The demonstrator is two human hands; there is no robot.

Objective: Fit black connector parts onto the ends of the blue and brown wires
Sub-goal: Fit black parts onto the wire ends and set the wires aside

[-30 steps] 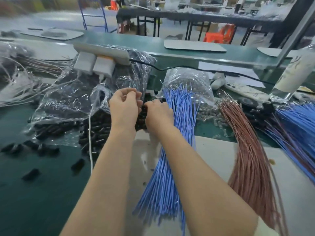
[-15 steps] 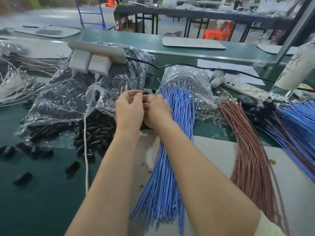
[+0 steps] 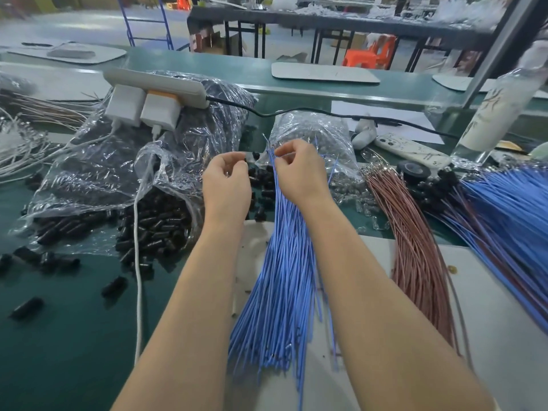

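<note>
My left hand [image 3: 226, 180] pinches a small black connector part [image 3: 250, 157] at its fingertips. A short gap to the right, my right hand [image 3: 298, 170] pinches the metal-tipped end of a blue wire [image 3: 270, 149] lifted from the blue wire bundle [image 3: 281, 277] that fans toward me on a white mat. A brown wire bundle [image 3: 415, 247] lies right of it. Loose black connector parts [image 3: 154, 226] spill from an open clear bag at the left.
A white power strip [image 3: 154, 84] with two chargers sits on a bag of black parts [image 3: 124, 161]. A clear bag of terminals [image 3: 314, 132], a phone [image 3: 412, 149], a tape roll [image 3: 413, 170] and finished blue wires [image 3: 510, 209] lie at the right. A white cable [image 3: 138, 262] crosses the green table.
My hands have moved apart and risen slightly. The left one now shows a black connector at its fingertips, and the right one has lifted a single blue wire end from the bundle.
</note>
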